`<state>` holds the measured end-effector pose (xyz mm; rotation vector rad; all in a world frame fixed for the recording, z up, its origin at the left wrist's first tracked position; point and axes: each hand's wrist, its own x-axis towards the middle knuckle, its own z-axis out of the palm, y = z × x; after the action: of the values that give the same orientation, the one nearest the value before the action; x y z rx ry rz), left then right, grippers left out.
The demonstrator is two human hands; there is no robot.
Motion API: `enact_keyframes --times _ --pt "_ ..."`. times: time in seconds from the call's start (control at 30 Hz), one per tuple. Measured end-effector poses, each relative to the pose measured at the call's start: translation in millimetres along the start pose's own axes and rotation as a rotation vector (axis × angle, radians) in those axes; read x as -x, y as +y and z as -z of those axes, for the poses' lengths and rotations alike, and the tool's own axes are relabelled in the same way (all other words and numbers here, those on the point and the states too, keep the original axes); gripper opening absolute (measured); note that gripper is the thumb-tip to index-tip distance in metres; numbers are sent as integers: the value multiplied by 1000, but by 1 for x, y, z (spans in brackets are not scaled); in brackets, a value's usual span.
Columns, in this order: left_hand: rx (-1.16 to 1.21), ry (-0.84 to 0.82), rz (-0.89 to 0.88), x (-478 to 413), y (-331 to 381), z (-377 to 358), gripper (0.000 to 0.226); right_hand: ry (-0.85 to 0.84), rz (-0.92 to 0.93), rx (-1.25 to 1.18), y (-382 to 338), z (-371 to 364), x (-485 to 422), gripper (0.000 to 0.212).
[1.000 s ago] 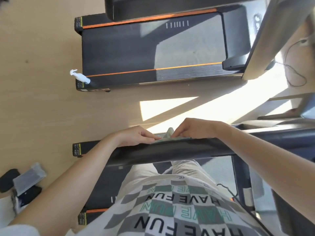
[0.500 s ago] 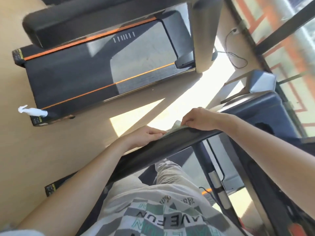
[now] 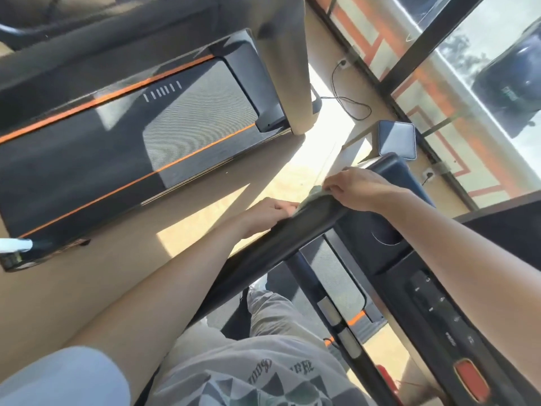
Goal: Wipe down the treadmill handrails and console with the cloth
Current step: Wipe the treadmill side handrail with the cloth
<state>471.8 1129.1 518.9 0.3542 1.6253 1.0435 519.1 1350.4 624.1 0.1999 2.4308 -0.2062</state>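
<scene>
Running diagonally across the view, the treadmill's handrail (image 3: 263,259) is the largest thing in play. It is a long, rounded black bar with a matt, faintly grippy look, and it rises to meet the console (image 3: 433,303). The console is flat, hard black plastic with small printed keys, a round cup recess (image 3: 386,232) near its top and a red oval stop button (image 3: 471,379) at its lower end.

Both hands sit at the rail's upper end, close together. The right hand (image 3: 357,189) pinches the far edge of the cloth (image 3: 313,197) in curled fingers. The left hand (image 3: 272,213) curls over the near edge, though blur softens the detail.

The cloth is thin, limp, grey-green fabric draped over the top of the rail between the hands. Holding it at both ends probably keeps it taut and wrapped to the bar's curve, so that a sliding stroke cleans the whole rounded surface. The console lies just past the right hand and is likely the next surface to be wiped.
</scene>
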Motion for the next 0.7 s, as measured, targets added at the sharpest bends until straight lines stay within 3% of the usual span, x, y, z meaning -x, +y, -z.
enact_keyframes --times 0.2,0.5,0.7 --pt "-19 55 -36 -5 17 -13 35 268 2 -116 12 -26 18 37" --pt "-147 242 -248 34 14 -27 35 864 -103 -311 -26 -114 62 20" --pt "-312 361 -346 54 -2 -31 39 1060 -219 -594 -73 -155 71 18"
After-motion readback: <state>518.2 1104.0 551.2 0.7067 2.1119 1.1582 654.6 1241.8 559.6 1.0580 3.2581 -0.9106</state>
